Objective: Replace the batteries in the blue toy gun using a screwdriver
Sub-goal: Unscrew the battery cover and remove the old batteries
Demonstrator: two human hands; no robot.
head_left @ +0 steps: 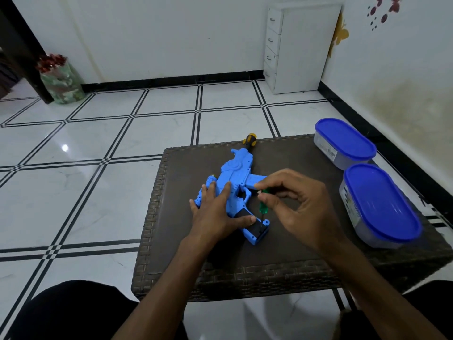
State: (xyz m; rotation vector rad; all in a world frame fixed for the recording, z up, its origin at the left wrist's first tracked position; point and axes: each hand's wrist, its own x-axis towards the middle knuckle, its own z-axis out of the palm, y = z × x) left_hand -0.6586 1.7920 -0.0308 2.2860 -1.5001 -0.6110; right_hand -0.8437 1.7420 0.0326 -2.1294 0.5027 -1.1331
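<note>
Our left hand (215, 212) presses the toy gun (236, 177) flat; right fingers (266, 198) pinch the screwdriver (262, 206), whose tilted tip could slip from the screw.

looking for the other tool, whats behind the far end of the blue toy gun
A yellow and black handle pokes out past the blue toy gun, at the far edge of the woven table. The gun covers the rest of it, so its shaft and tip cannot be seen.

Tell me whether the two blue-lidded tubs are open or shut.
Shut. The far tub and the near tub each have a blue lid seated flat across the rim, with no gap visible.
</note>
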